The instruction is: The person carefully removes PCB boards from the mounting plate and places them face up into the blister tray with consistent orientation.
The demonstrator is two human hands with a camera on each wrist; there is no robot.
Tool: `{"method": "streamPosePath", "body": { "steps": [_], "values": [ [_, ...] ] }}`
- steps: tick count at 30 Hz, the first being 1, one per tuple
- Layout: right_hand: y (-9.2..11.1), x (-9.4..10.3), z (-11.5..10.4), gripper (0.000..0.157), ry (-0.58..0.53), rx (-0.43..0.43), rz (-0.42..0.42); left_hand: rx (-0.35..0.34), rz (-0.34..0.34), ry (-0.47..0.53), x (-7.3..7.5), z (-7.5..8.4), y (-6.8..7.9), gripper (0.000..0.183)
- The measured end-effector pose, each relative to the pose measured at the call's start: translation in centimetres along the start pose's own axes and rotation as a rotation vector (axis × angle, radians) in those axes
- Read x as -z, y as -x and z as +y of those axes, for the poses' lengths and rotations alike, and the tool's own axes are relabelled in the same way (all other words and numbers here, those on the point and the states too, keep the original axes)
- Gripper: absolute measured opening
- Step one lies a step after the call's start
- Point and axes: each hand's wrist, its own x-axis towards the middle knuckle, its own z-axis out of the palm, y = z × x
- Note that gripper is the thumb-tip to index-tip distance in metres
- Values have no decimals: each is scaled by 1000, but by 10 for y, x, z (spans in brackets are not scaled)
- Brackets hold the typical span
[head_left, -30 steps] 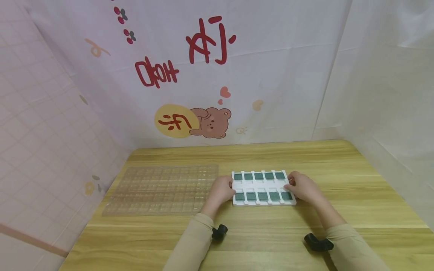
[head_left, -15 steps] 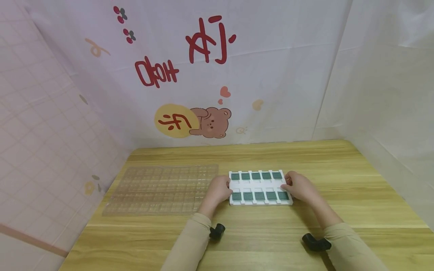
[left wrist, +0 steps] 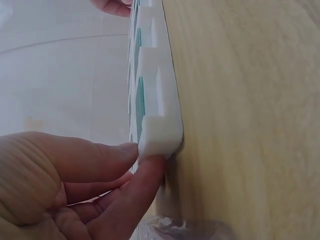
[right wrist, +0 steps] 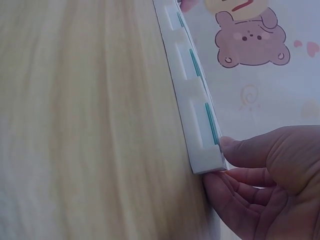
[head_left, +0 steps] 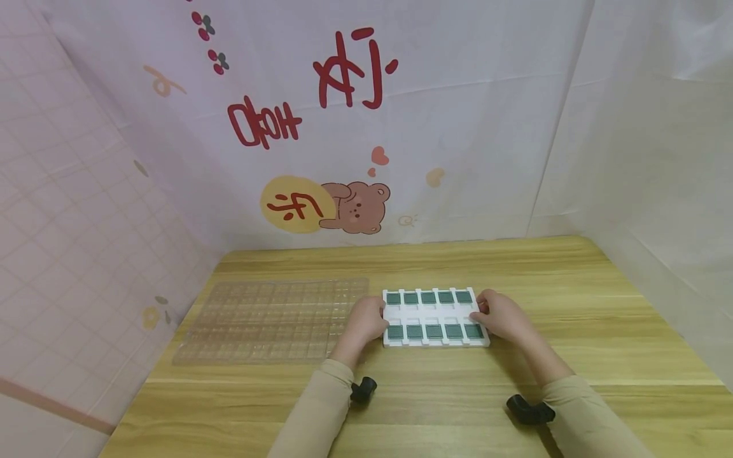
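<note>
A white foam tray (head_left: 429,313) carries two rows of flat green squares, several in each row, sitting in its notched slots. Its left end is pinched by my left hand (head_left: 368,319), thumb on the top face and fingers at the edge. At the opposite end, my right hand (head_left: 502,316) grips the tray in the same way. The left wrist view shows the foam corner (left wrist: 159,136) between thumb and fingers. In the right wrist view, the thumb lies on the near corner (right wrist: 207,160) with fingers curled beneath it.
A clear plastic tray (head_left: 269,321) with a grid of compartments lies on the wooden table (head_left: 435,407), just left of my left hand. A printed white cloth (head_left: 469,127) hangs along the table's back edge.
The white foam tray has slid a little to the left, with both hands moving along with it and keeping their hold. The clear plastic tray has stayed put.
</note>
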Motion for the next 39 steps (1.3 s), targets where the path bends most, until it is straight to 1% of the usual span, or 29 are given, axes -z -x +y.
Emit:
{"method": "streamPosePath", "body": {
  "steps": [3, 14, 23, 29, 32, 36, 39],
  "values": [
    [0, -1, -1, 32, 0, -1, 2, 8, -5, -3, 0, -1, 0, 35],
    [-1, -2, -1, 32, 18, 7, 6, 2, -10, -12, 1, -3, -1, 32],
    [2, -1, -5, 33, 4, 15, 11, 21, -30, -3, 2, -2, -1, 35],
    [2, -1, -8, 33, -16, 12, 8, 7, -20, -17, 3, -4, 0, 34],
    [1, -2, -9, 34, -21, 10, 4, 10, -20, -13, 3, -6, 0, 35],
    [1, -4, -9, 34, -30, 1, -5, 31, -22, 10, 4, -6, 1, 35],
    [1, -3, -9, 36, -47, -6, -14, 36, -10, 35, 4, -6, 3, 38]
  ]
}}
